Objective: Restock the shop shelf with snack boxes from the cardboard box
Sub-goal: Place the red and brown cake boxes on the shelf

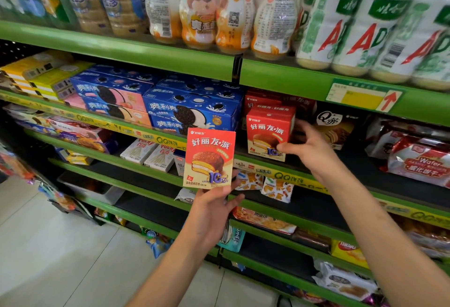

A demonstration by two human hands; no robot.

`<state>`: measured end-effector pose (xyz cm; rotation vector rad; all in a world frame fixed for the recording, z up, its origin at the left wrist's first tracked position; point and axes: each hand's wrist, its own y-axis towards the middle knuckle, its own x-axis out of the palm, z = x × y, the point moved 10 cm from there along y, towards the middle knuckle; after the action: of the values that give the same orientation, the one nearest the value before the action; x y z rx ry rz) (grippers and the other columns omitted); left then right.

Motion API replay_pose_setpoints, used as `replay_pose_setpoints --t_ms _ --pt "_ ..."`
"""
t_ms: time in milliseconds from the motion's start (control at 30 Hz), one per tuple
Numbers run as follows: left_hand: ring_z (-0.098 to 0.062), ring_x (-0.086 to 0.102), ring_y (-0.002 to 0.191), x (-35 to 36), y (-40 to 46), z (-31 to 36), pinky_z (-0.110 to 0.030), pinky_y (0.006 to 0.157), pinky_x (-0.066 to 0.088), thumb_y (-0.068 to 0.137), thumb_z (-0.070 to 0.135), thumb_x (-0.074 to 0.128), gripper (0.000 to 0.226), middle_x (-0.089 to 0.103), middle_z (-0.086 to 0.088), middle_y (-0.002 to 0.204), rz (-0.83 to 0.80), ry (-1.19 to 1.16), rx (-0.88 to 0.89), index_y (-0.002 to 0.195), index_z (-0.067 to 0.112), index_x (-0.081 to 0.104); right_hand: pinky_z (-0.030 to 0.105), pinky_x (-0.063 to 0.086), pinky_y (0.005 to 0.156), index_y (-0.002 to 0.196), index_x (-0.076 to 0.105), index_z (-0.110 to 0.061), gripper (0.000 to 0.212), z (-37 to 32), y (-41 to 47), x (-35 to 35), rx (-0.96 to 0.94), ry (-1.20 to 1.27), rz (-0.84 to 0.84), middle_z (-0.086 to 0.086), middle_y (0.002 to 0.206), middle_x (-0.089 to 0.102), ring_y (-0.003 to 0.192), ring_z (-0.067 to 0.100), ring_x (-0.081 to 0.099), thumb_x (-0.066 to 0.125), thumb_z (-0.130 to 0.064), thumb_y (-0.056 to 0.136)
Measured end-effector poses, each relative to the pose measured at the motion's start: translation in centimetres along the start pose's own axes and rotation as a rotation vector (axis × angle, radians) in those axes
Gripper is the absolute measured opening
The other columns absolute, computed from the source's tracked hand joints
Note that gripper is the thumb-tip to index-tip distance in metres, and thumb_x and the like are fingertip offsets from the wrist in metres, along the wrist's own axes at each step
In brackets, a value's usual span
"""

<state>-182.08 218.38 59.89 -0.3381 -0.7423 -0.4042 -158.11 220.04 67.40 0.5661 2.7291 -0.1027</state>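
I see one red snack box [209, 158] upright before the shelf [267, 165]; another red box [267, 133] stands on it.

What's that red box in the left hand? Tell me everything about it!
The red box is small, flat and looks like cardboard. Its front shows a chocolate-coated pie with a white filling, white lettering above and a blue "10" below. It stands upright, facing the camera, in front of the shelf, not yet on it. The left hand grips its bottom edge; nothing else touches it.
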Motion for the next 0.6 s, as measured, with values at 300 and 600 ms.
replay_pose_setpoints --t_ms 300,600 --pt "-0.033 0.061 0.115 0.4 -0.3 -1.0 -0.041 0.083 0.056 0.073 0.005 0.066 0.072 0.05 -0.024 0.141 -0.014 0.001 -0.061 0.141 0.01 0.043 0.024 0.049 0.076 0.11 0.048 -0.032 0.049 -0.5 0.8 1.1 -0.072 -0.161 0.14 -0.011 0.109 0.059 0.099 0.006 0.061 0.083 -0.036 0.076" --pt "-0.032 0.061 0.113 2.6 0.5 -2.6 -0.042 0.085 0.055 0.07 0.006 0.07 0.057 0.06 -0.016 0.125 -0.094 0.023 -0.119 0.124 0.013 0.054 0.023 0.047 0.07 0.089 0.06 -0.033 0.014 -0.8 1.3 1.3 -0.086 -0.182 0.117 -0.016 0.097 0.065 0.091 0.0 0.061 0.072 -0.038 0.085"
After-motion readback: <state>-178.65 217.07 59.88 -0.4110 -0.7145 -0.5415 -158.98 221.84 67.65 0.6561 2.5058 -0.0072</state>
